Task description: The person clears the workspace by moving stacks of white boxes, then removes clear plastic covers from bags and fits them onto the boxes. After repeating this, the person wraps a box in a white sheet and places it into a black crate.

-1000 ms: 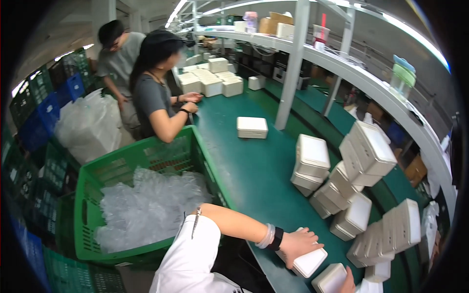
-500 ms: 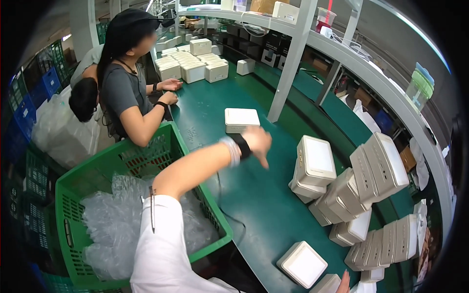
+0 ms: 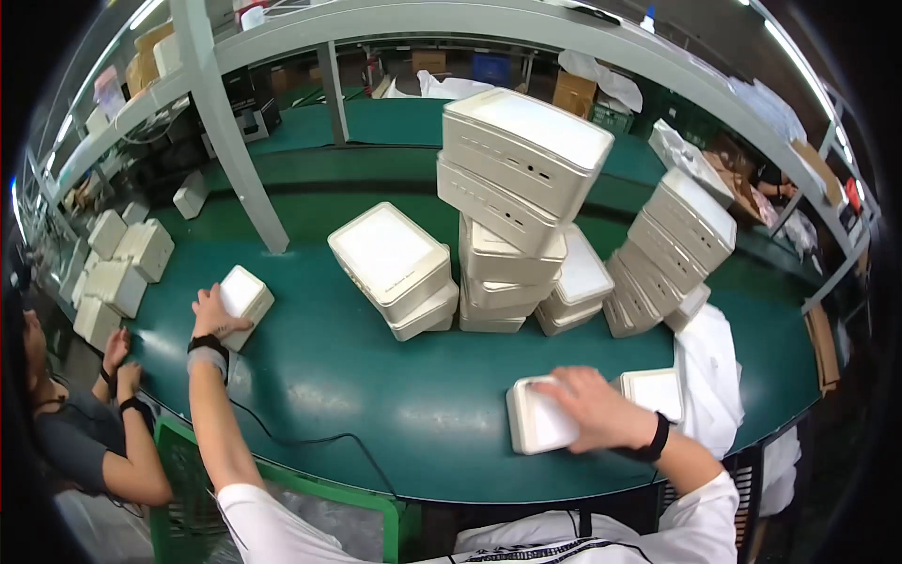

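Observation:
On the left of the green table, my left hand has its fingers and thumb around the left side of a white box-shaped unit. Some of its fingertips are hidden. My right hand grips another white unit near the front edge, fingers over its top and right side. That unit appears slightly tilted. Right beside this hand lies a third white unit, partly covered by it. A tall, uneven stack of similar units, with small ports along their sides, rises beyond my hands.
A shorter pile and a leaning stack flank the tall one. A grey post rises behind. A black cable crosses the table near a green crate. A co-worker's arm rests at the left, near more units.
My view has turned to the right. My left hand has come onto the unit it was beside. My right hand, barely visible before, now grips a unit near the front edge.

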A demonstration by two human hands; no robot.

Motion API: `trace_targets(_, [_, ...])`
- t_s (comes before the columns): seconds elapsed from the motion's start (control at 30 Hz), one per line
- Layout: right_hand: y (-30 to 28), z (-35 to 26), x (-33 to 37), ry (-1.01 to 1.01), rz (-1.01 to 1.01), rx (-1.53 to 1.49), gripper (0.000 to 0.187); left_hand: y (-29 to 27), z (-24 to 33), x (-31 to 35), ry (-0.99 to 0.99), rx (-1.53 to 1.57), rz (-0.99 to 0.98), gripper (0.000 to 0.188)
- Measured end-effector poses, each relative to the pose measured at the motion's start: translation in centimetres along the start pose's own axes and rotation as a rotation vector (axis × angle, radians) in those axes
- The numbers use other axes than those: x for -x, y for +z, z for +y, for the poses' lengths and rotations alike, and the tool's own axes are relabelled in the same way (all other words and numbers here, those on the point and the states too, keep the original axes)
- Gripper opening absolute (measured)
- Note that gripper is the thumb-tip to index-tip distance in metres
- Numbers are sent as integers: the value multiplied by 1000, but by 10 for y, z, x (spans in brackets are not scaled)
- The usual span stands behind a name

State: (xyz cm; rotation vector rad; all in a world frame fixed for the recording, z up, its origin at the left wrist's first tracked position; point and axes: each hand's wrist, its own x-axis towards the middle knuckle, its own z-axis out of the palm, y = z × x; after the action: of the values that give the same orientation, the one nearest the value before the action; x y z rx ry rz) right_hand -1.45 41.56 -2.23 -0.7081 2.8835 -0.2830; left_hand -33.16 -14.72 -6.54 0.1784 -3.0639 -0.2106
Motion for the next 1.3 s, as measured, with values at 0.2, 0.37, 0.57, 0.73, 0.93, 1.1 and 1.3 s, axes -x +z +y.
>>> trace_targets(0.2, [-12,56,6,44,72,-57,112,-49,50,85,418,146,61,105])
trace_targets(0.37, [-7,51,55,129,131,-19,125,-88,128,196,885,289,122,101])
trace_targets(0.57, [13,73,165,333,-50,76,127,-37,280,351,1096,578,-212,94])
trace_targets(0.73, [31,98,175,299,151,-14,120,15,361,395,1109,441,-394,101])
trace_targets(0.93, [26,107,181,127,220,-61,109,29,372,424,1020,258,-277,109])
trace_targets(1.1, [-13,57,178,204,89,-89,94,-70,268,425,748,507,95,68])
trace_targets(1.3, [-43,-19,145,-40,233,-69,81,-103,-71,479,-224,704,197,63])
